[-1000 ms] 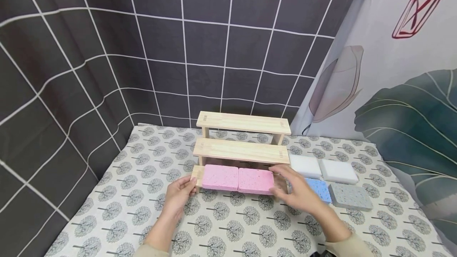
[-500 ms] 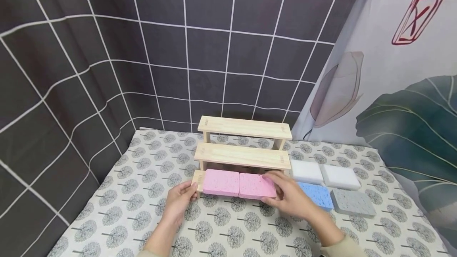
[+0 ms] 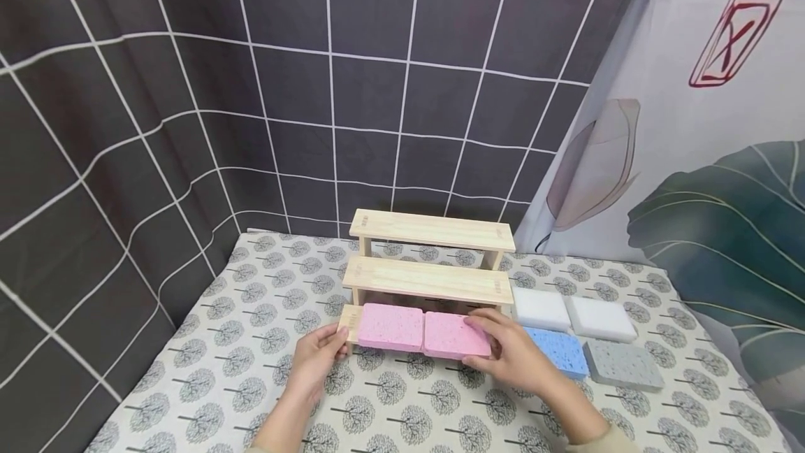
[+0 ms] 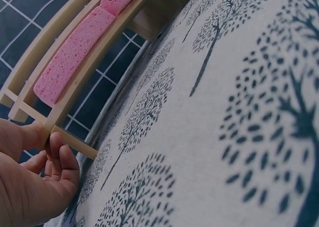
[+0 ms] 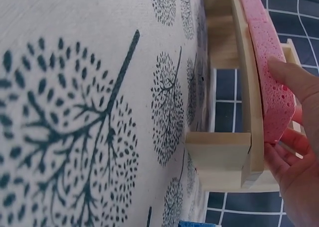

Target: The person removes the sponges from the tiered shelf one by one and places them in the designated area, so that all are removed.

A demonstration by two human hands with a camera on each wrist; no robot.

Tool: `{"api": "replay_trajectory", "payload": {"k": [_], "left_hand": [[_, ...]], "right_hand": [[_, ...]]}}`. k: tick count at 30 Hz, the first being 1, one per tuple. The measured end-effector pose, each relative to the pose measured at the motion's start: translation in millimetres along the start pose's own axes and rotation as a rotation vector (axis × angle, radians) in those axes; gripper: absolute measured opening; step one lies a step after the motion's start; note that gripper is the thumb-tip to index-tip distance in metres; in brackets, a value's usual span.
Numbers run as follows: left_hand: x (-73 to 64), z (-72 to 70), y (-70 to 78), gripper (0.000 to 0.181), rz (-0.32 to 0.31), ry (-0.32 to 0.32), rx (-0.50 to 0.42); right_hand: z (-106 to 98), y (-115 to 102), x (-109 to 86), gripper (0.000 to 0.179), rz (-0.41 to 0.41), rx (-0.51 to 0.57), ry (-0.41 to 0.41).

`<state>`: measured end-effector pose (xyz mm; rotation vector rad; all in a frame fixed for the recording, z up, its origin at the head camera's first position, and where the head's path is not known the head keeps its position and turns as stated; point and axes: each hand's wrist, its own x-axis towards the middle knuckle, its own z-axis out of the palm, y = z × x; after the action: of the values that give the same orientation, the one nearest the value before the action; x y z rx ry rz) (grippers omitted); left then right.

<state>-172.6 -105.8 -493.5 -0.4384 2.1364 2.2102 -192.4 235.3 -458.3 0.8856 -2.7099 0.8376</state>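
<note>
Two pink sponges, the left one [image 3: 391, 326] and the right one [image 3: 454, 334], lie side by side on the lowest board of a three-step wooden rack [image 3: 430, 279]. My left hand [image 3: 314, 362] pinches the bare left end of that board [image 4: 75, 100] between thumb and fingers. With its thumb on the front face and its fingers at the top and end, my right hand [image 3: 512, 351] grips the right pink sponge [image 5: 269, 75]. In the right wrist view this sponge rests along the board, its end near the board's right end.
Right of the rack, two white sponges [image 3: 541, 309] [image 3: 602, 318] lie behind a blue sponge [image 3: 560, 351] and a grey sponge [image 3: 624, 365]. A tree-patterned cloth [image 3: 251, 341] covers the table. A dark gridded curtain [image 3: 371, 110] hangs behind and a pale one [image 3: 604, 131] at right.
My right hand has closed from beside the right pink sponge onto it. That sponge now sits slightly askew, with a thin gap from its neighbour. My left hand keeps its hold.
</note>
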Motion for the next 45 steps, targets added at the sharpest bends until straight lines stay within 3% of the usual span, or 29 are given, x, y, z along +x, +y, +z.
{"api": "replay_trajectory", "payload": {"k": [17, 45], "left_hand": [[-2.7, 0.8, 1.7, 0.044, -0.007, -0.001, 0.000], [-0.2, 0.6, 3.8, 0.040, -0.015, 0.001, -0.033]], "right_hand": [[-13, 5, -18.4, 0.064, 0.046, -0.037, 0.063], [-45, 23, -43.1, 0.062, -0.028, -0.122, 0.159]]}}
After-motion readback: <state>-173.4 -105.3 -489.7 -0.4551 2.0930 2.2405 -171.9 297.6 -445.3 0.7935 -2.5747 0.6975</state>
